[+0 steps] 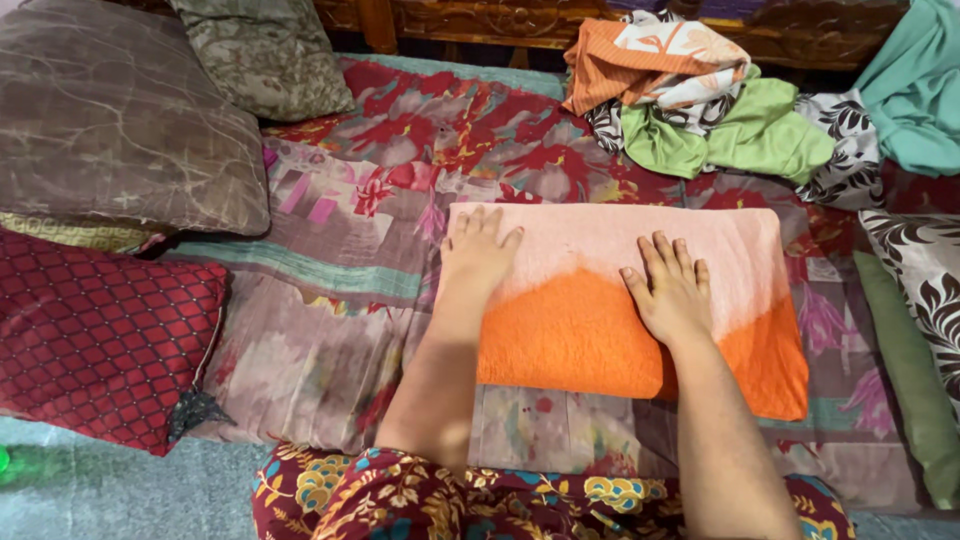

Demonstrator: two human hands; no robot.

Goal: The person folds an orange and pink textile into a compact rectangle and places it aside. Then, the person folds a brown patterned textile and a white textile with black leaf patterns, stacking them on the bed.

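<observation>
On bed: left hand (478, 255), right hand (672, 292) flat on folded orange-pink cloth (580, 330); each grip fully spread, clasping nothing.

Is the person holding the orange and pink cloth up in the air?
No, the folded orange and pink cloth lies flat on the bed, with the left hand and right hand pressed palm-down on it.
</observation>
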